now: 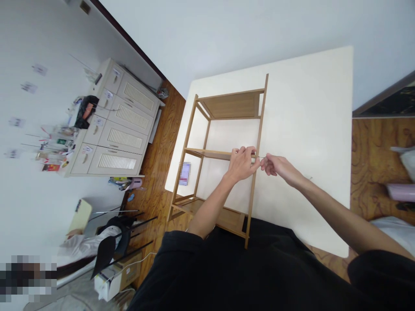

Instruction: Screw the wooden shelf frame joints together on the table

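A light-brown wooden shelf rack lies on its side on the white table. My left hand is closed around the end of the middle shelf, where it meets the rack's right-hand post. Just across that post, my right hand pinches a thin metal rod that points at the joint. Whether the rod is an Allen key or a screw is too small to tell. The rod's tip is partly hidden by my left fingers.
A phone lies on the table's left side, behind the rack's frame. One end of the rack overhangs the near edge by my body. Left stand a white cabinet, a black chair and a box. Another person is at lower left.
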`<state>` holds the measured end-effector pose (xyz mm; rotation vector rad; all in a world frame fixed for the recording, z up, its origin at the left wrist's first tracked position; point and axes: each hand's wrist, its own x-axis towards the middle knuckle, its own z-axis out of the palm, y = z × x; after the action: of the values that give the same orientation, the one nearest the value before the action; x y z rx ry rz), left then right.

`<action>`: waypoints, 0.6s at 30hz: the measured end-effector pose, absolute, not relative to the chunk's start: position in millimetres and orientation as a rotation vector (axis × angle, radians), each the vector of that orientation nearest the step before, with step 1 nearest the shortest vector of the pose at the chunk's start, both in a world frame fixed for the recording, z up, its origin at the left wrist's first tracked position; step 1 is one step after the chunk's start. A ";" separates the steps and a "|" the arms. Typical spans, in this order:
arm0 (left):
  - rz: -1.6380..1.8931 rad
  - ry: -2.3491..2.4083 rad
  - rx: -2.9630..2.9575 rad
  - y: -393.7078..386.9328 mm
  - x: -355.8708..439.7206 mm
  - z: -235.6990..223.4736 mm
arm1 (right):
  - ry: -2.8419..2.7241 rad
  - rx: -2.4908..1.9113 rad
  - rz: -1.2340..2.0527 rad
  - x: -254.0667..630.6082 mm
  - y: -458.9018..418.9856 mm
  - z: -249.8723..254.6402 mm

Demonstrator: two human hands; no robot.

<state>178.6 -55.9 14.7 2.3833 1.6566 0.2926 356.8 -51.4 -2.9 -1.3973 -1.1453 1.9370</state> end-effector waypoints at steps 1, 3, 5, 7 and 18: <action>0.298 1.655 2.380 -56.1 178.7 14.8 | -1.308 -1.416 1.811 361.6 -55.4 -2.2; 0.290 1.660 2.377 -56.3 178.7 14.5 | -1.622 -1.424 1.517 370.4 -63.1 -0.4; 0.277 1.670 2.377 -56.2 178.6 13.6 | -1.908 -1.381 1.195 376.2 -67.8 1.1; 0.273 1.673 2.380 -55.8 178.4 12.8 | -2.135 -1.294 0.908 378.7 -67.8 0.5; 0.293 1.652 2.364 -56.4 177.9 15.2 | -2.209 -1.340 0.707 368.7 -45.5 -2.9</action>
<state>177.9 -56.4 15.2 2.3638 1.6521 0.2927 368.7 -45.5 -2.9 -1.3397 -2.2088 0.7073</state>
